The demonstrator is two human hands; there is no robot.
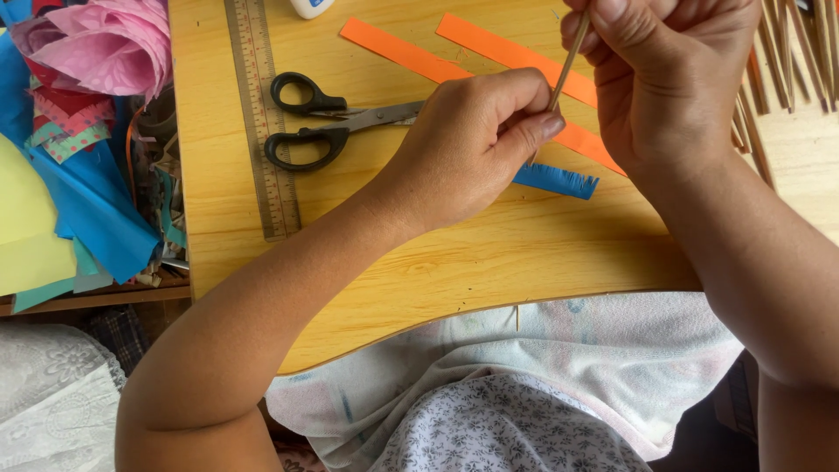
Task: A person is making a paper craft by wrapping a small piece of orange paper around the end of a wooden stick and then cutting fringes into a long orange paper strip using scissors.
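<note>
Forearms frame the nearest part of the view, meeting over a thin wooden stick (pixel 568 61) held tilted above the yellow tabletop (pixel 454 262). Right hand (pixel 669 79) clenches the stick's upper end; left hand (pixel 476 144) pinches its lower part between thumb and forefinger, just above a fringed blue paper strip (pixel 559 181). Whether the strip already touches the stick is hidden by the thumb. Rolling would likely go best with the pinch kept low and firm. Orange paper strips (pixel 402 52) lie beyond, black-handled scissors (pixel 323 122) and a steel ruler (pixel 262 114) to the left.
</note>
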